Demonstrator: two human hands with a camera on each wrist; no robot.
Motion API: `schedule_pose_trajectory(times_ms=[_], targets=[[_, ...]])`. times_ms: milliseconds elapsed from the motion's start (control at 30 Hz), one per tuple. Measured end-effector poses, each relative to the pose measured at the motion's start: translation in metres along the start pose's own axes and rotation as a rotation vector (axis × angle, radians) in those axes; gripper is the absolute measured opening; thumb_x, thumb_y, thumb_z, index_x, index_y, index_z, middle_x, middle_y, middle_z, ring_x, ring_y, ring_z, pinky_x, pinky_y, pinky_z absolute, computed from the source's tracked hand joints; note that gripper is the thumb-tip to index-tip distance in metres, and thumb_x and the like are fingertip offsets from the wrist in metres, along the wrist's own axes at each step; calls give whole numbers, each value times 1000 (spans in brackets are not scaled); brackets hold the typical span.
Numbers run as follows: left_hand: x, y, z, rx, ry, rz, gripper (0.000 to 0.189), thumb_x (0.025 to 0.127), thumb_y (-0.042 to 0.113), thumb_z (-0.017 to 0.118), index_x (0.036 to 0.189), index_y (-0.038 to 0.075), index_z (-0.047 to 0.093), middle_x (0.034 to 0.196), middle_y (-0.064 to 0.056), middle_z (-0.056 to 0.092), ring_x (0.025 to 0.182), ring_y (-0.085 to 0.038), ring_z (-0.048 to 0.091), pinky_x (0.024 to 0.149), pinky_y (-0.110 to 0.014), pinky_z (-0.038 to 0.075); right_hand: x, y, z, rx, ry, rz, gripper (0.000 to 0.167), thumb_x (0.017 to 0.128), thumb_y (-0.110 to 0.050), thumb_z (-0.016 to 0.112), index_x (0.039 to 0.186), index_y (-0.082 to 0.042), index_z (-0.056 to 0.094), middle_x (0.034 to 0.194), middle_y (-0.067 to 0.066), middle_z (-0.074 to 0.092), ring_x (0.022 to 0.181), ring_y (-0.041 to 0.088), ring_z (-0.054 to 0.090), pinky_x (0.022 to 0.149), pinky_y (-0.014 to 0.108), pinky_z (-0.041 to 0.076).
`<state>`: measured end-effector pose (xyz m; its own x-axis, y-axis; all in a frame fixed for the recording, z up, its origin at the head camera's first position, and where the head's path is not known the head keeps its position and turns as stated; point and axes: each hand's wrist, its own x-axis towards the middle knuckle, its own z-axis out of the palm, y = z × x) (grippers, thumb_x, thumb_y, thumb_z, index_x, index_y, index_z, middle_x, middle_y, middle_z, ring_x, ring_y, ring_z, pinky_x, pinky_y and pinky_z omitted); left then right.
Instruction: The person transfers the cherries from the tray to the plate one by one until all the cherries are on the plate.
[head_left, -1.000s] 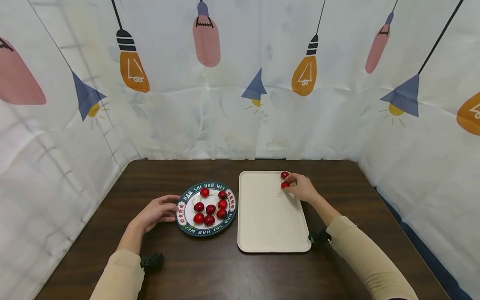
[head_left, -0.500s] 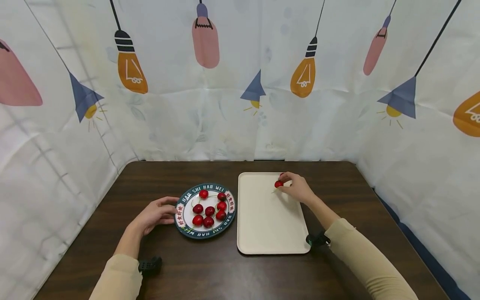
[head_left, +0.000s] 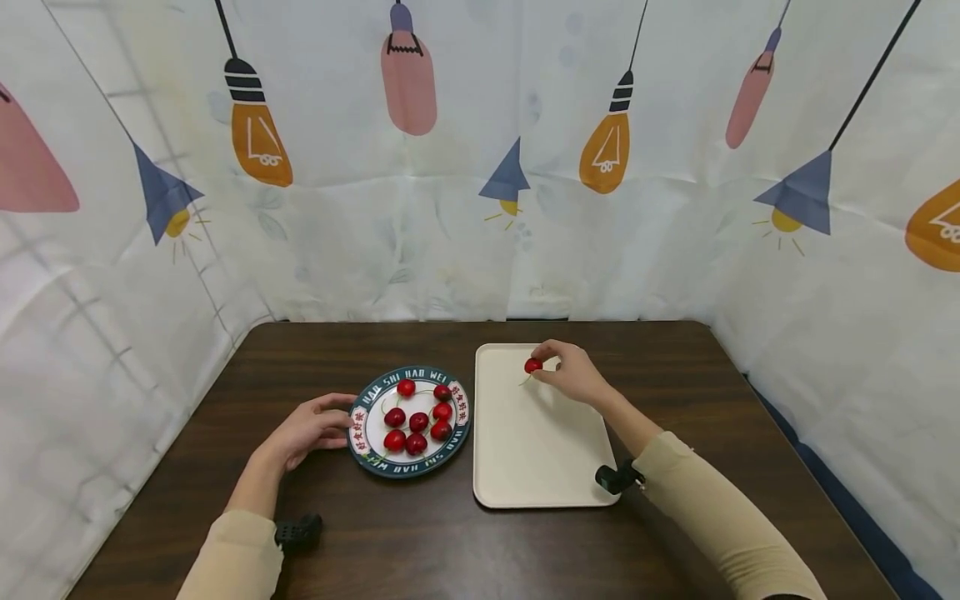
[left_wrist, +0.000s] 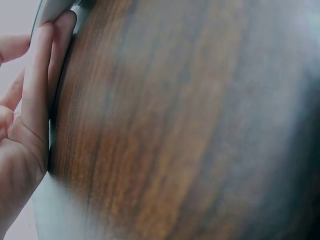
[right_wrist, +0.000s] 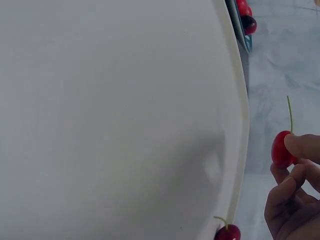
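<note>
My right hand (head_left: 573,375) pinches a red cherry (head_left: 533,365) between thumb and fingertips, above the far part of the cream tray (head_left: 540,467). Its thin green stem points outward in the right wrist view, where the cherry (right_wrist: 281,150) is seen close up. Another cherry (right_wrist: 227,233) lies by the tray's rim in that view; in the head view my hand hides it. My left hand (head_left: 315,429) touches the left rim of a round plate (head_left: 360,429) with extended fingers (left_wrist: 37,85). Several cherries (head_left: 416,422) with stems rest on the plate's white middle.
The plate stands left of the tray, a narrow strip of dark wooden table (head_left: 405,533) between them. A white curtain (head_left: 450,250) printed with lamps hangs behind and along both sides. Each wrist wears a black camera (head_left: 298,532).
My right hand has moved left over the tray, carrying the cherry away from the other one at the far right corner. My left hand stays at the plate's rim.
</note>
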<state>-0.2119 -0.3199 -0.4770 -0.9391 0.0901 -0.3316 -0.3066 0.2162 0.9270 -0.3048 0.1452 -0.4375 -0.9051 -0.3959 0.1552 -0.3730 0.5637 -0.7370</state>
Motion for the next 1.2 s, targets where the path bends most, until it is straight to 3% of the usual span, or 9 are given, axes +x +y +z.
schedule_pose_trajectory(times_ms=[500, 1000, 1200], targets=[[-2, 1, 1, 29, 18, -17, 60, 100, 20, 66, 153, 3, 42, 131, -23, 54, 94, -28, 65, 85, -35, 61, 16, -34, 38, -2, -86, -28, 26, 91, -10, 77, 116, -6, 68, 111, 7, 69, 114, 37, 62, 102, 49, 51], [-1, 4, 2, 2, 11, -19, 59, 100, 18, 66, 152, 2, 43, 128, -22, 55, 93, -26, 65, 84, -35, 61, 27, -66, 70, -14, -183, -104, 28, 91, -12, 77, 118, -9, 69, 112, 4, 69, 110, 28, 62, 98, 41, 54], [0, 3, 1, -8, 18, -29, 58, 99, 17, 66, 151, 3, 44, 125, -21, 56, 93, -26, 65, 83, -35, 61, 29, -75, 82, -9, -210, -137, 28, 91, -13, 77, 117, -8, 68, 111, 5, 69, 106, 29, 62, 85, 31, 54]])
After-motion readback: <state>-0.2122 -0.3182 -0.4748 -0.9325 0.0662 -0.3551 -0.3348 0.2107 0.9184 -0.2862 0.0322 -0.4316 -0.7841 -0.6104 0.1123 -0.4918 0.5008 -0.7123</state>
